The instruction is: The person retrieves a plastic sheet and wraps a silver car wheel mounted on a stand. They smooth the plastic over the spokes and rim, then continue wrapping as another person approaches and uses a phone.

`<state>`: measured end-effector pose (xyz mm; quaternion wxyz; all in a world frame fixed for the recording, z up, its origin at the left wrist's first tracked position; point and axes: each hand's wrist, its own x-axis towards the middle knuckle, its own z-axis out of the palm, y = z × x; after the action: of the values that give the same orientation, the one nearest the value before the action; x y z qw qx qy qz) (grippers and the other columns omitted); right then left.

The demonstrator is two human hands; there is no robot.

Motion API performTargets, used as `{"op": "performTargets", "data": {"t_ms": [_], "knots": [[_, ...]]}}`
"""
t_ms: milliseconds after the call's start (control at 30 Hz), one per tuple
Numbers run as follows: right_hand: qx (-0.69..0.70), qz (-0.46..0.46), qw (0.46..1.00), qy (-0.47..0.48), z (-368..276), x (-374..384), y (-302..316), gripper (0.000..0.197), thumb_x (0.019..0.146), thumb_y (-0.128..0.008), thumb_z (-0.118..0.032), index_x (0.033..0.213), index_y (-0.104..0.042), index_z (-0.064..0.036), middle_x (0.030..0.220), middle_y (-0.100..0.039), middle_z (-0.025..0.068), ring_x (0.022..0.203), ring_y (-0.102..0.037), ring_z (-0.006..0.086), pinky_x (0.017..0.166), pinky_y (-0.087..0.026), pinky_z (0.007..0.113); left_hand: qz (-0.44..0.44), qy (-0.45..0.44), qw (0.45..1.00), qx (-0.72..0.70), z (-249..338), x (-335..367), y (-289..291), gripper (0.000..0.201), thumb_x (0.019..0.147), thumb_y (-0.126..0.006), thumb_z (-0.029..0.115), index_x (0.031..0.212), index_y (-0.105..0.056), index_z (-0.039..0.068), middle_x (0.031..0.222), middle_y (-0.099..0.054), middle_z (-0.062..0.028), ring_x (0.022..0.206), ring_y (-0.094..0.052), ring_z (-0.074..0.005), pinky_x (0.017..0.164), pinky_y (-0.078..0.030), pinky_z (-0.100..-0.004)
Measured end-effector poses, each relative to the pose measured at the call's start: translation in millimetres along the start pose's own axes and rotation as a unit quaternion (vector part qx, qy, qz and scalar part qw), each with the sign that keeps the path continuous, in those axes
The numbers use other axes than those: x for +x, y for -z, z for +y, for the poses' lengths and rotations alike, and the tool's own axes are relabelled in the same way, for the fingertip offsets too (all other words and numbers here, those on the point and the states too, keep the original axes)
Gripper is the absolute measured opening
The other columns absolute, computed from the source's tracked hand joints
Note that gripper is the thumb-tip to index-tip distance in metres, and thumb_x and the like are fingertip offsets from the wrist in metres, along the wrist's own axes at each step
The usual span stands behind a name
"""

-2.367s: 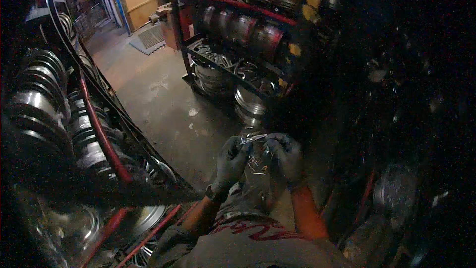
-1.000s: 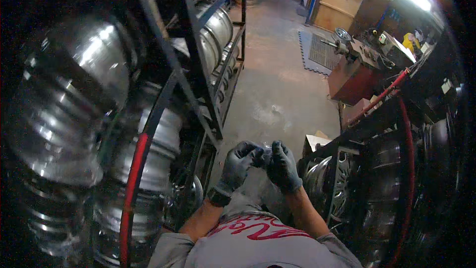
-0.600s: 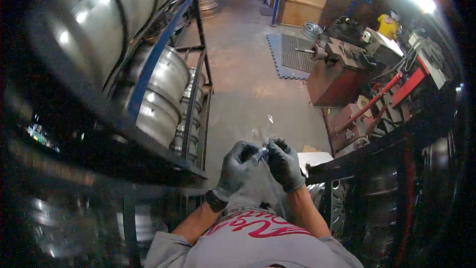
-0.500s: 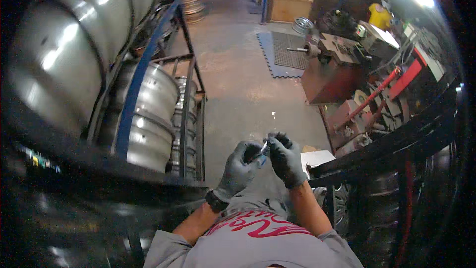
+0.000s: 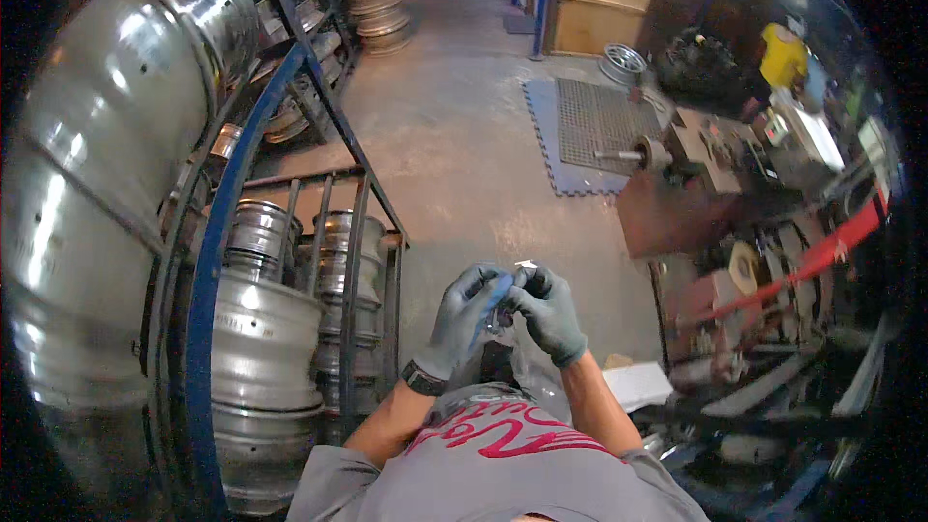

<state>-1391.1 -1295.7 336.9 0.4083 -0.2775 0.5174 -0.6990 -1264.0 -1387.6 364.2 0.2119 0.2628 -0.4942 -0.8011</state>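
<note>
one small shiny piece (image 5: 525,264) observed at the fingers of the gloved right hand (image 5: 548,310), the nearer hand, apparently pinched; gloved left hand (image 5: 462,317) just beside, fingers curled, grip undeterminable. long axis: cannot tell.

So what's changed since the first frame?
The view has swung left and moved forward: the floor mat and red cabinet now appear nearer and farther right. Nothing visibly picked up or let go. Unchanged: left hand and right hand close together, pinching clear plastic.
</note>
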Motion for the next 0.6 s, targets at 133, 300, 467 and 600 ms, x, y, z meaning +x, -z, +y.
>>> {"op": "performTargets", "data": {"t_ms": [133, 300, 467, 600], "knots": [[-0.057, -0.098, 0.993, -0.012, -15.3, 106.0, 23.9, 0.014, 0.089, -0.070, -0.010, 0.084, -0.059, -0.0031, 0.076, -0.062, 0.0031, 0.073, -0.058, 0.0094, 0.066, -0.048, 0.027, 0.083, -0.027, 0.996, -0.029, 18.1, 90.8, 10.0, 0.019, 0.097, -0.061, 0.022, 0.104, -0.063, 0.004, 0.082, -0.060, -0.0001, 0.071, -0.059, -0.0070, 0.059, -0.049, -0.0234], [0.021, -0.118, 0.990, -0.077, -17.4, 210.9, 42.4, 0.012, 0.091, -0.067, -0.009, 0.085, -0.058, -0.0046, 0.082, -0.064, 0.0054, 0.076, -0.062, 0.0132, 0.068, -0.051, 0.029, 0.224, -0.083, 0.969, 0.059, 56.5, 172.8, 29.5, 0.008, 0.095, -0.061, 0.013, 0.094, -0.063, 0.005, 0.081, -0.060, 0.0005, 0.070, -0.056, -0.0051, 0.060, -0.047, -0.0209], [0.314, -0.053, 0.937, -0.146, -17.5, 308.2, 50.9, 0.011, 0.096, -0.059, -0.009, 0.086, -0.056, -0.0075, 0.090, -0.066, 0.0067, 0.077, -0.064, 0.0173, 0.072, -0.054, 0.033, 0.266, -0.165, 0.918, 0.242, 18.2, 268.6, 86.0, 0.014, 0.100, -0.051, 0.010, 0.107, -0.059, 0.002, 0.087, -0.057, 0.0010, 0.073, -0.051, -0.0063, 0.064, -0.044, -0.0232], [0.421, -0.066, 0.892, -0.151, -7.9, 386.8, 60.4, 0.007, 0.098, -0.058, -0.013, 0.100, -0.058, -0.0061, 0.088, -0.065, 0.0053, 0.076, -0.064, 0.0154, 0.068, -0.054, 0.031, 0.282, -0.130, 0.935, 0.171, 35.0, 359.3, 99.8, 0.007, 0.096, -0.054, 0.007, 0.098, -0.060, 0.005, 0.083, -0.063, -0.0026, 0.070, -0.062, -0.0107, 0.063, -0.052, -0.0256]]}}
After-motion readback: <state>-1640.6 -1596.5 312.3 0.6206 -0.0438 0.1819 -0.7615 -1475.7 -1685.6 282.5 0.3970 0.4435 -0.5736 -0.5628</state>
